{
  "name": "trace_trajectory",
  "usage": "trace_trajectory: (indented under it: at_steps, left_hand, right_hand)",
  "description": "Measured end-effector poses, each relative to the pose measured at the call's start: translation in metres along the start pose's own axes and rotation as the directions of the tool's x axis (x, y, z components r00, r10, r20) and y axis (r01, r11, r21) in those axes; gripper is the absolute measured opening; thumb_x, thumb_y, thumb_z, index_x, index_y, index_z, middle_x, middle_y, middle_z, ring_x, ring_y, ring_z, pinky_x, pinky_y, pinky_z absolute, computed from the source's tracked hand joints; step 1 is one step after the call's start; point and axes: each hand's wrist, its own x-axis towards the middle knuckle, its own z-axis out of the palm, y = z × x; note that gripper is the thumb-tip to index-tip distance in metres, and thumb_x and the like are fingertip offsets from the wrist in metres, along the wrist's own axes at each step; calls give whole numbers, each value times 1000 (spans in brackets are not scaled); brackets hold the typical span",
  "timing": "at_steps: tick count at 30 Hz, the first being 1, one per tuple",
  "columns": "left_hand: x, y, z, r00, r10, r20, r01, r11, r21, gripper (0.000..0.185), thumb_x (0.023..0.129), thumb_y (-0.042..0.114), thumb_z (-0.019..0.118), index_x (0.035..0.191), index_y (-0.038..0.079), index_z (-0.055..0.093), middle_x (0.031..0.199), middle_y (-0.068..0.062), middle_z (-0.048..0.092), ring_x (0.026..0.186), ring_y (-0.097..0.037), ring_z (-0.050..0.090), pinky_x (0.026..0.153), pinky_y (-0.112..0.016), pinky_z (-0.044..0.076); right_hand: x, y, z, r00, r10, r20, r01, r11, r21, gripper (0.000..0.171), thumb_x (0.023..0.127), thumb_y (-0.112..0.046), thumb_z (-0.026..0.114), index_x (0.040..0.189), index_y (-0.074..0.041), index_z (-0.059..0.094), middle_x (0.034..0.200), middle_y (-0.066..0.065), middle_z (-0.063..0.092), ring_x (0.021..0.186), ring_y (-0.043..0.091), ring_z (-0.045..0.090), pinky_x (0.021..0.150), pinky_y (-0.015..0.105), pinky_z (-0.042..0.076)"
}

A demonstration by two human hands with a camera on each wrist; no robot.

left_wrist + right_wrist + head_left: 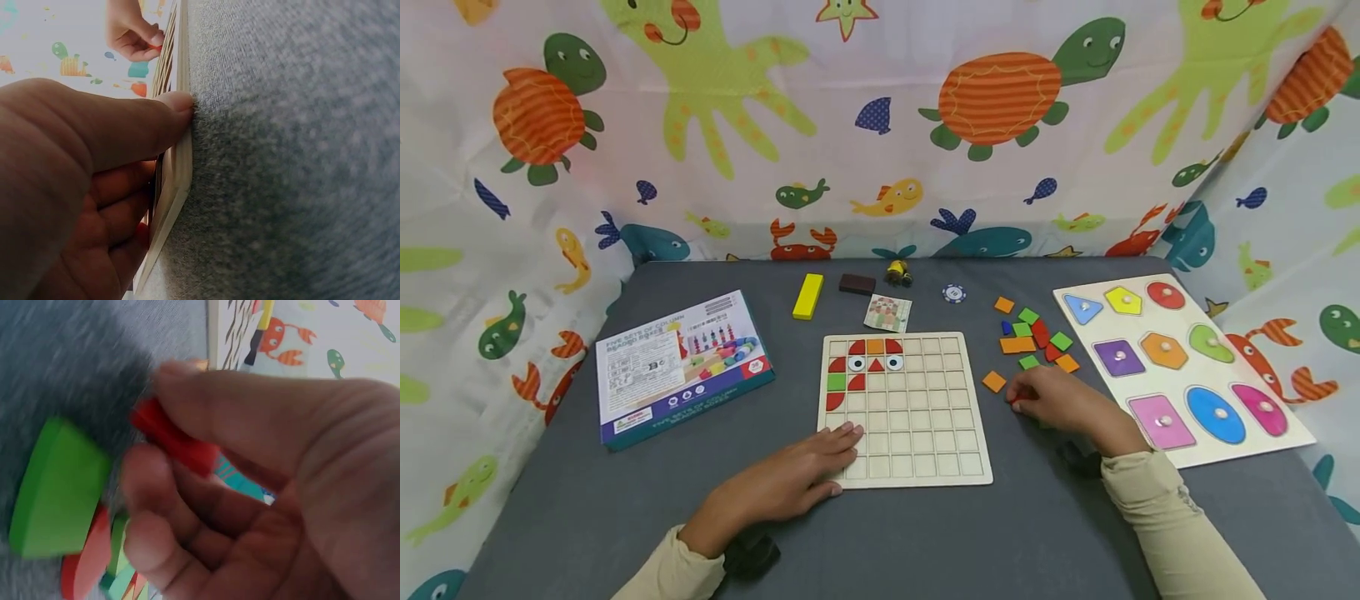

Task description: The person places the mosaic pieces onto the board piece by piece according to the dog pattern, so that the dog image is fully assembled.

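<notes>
One red piece (170, 436) between right thumb (206, 403) and fingers (147, 475)

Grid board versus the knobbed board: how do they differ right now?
The grid board has uniform square cells, mostly unfilled; the knobbed board holds nine coloured shapes. The grid board lies nearly straight; the knobbed board lies angled. The left hand rests on the grid board; neither hand holds the knobbed board. Both boards are pale.

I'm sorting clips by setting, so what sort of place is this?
Probably a children's play or learning corner, judging by the sea-animal backdrop, the wooden grid board and the knobbed shape puzzle.
</notes>
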Motion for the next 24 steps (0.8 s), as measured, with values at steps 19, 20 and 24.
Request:
trace_trajectory:
  at_steps: [19, 20, 24]
  left_hand:
    - [1, -3, -1, 1000, 8, -2, -9, 999, -41, 54, 98, 21, 62, 146, 4, 43, 158, -5, 27, 146, -21, 17, 112, -43, 26]
    - [0, -3, -1, 1000, 8, -3, -8, 999, -41, 54, 98, 21, 62, 146, 4, 43, 158, -5, 26, 146, -21, 17, 112, -43, 26]
    - [0, -2, -1, 1000, -1, 0, 1, 999, -46, 55, 98, 22, 61, 146, 5, 43, 158, -4, 26, 146, -21, 17, 112, -43, 27]
  right_hand:
    - [33, -43, 13, 984, -162, -79, 164, 986, 21, 17, 90, 0, 63, 104, 0, 73, 90, 2, 65, 77, 13, 55, 68, 30, 49]
    - [35, -46, 14, 982, -178, -71, 179, 984, 10, 19, 90, 1, 63, 105, 0, 73, 92, 3, 65, 78, 14, 55, 69, 30, 49]
    - [45, -61, 17, 981, -181, -72, 184, 982, 34, 22, 90, -1, 64, 110, -1, 73, 98, 3, 67, 82, 14, 57, 71, 31, 50]
